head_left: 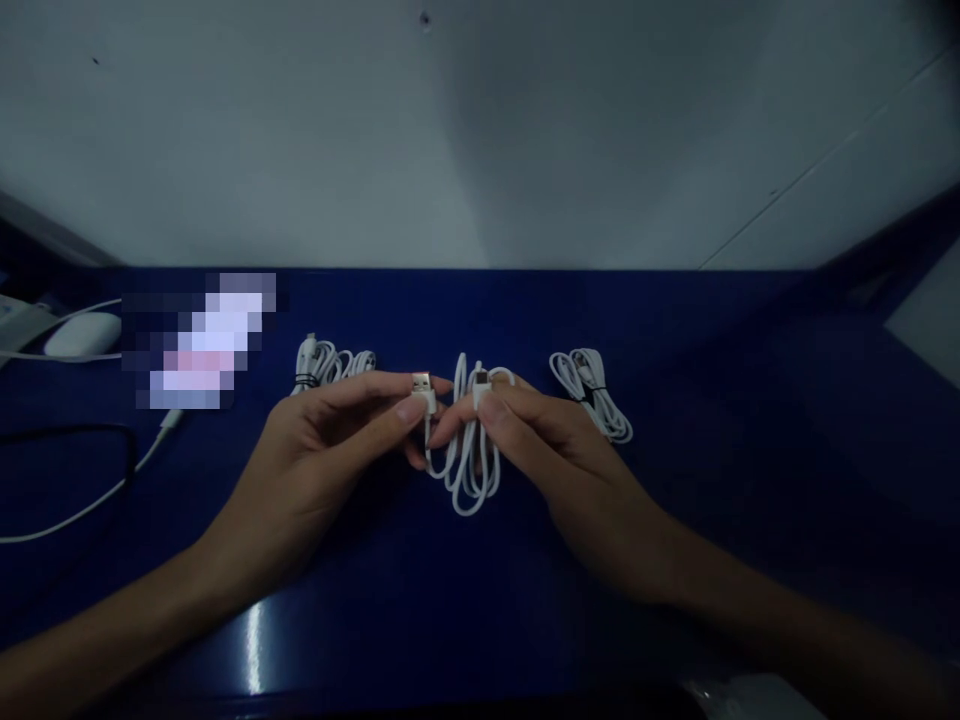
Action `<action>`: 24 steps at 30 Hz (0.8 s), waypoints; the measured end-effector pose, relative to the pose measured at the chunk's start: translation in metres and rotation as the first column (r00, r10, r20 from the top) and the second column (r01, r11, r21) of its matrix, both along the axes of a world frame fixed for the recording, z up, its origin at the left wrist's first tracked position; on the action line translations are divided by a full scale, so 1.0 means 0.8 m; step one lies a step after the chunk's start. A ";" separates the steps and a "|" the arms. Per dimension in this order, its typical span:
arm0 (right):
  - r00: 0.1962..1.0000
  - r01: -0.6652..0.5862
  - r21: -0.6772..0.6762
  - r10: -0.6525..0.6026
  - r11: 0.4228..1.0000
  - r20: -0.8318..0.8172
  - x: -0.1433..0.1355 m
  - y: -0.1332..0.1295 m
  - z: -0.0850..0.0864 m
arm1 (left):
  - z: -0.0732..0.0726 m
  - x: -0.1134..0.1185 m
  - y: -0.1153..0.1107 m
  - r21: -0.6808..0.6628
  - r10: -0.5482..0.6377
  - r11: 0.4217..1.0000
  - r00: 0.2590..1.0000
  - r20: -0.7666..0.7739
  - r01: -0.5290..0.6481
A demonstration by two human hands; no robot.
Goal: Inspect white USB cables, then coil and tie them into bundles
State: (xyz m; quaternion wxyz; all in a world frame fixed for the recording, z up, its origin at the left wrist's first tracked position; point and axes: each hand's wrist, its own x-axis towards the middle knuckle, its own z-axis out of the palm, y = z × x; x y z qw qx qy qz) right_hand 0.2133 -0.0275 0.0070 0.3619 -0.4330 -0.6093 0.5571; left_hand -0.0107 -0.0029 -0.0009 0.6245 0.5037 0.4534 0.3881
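My left hand [330, 435] pinches the USB plug end of a white USB cable [471, 490] between thumb and forefinger, the metal plug pointing up. Beside it, my right hand [555, 440] grips the same coiled cable, with the thumb on a second white connector whose dark end faces up. Loose loops hang down between the two hands. Behind my left hand lies a bundled white cable [326, 362] with a black tie, partly covered by my fingers. Another tied white cable [592, 390] rests just past my right hand.
A blue table [420, 620] meets a pale wall [337, 150] at the back. On the left are a blurred-out lit phone-like device [214, 340] with a white cord [112, 495] plugged in, a rounded white object [82, 334] and a dark cord.
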 end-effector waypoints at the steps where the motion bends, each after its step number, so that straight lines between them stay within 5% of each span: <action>1: 1.000 0.018 -0.006 -0.018 1.000 0.012 0.000 -0.001 0.000 | 0.000 0.000 0.000 -0.001 0.006 1.000 1.000 -0.004 -0.006; 8: 0.998 0.060 0.034 -0.060 0.998 0.020 -0.002 0.003 -0.006 | -0.004 -0.003 0.000 -0.019 0.028 0.999 1.000 -0.014 -0.028; 24: 0.998 -0.022 0.001 0.022 1.000 -0.058 -0.001 0.004 -0.005 | 0.004 -0.001 -0.003 -0.012 -0.158 0.987 0.987 0.017 0.159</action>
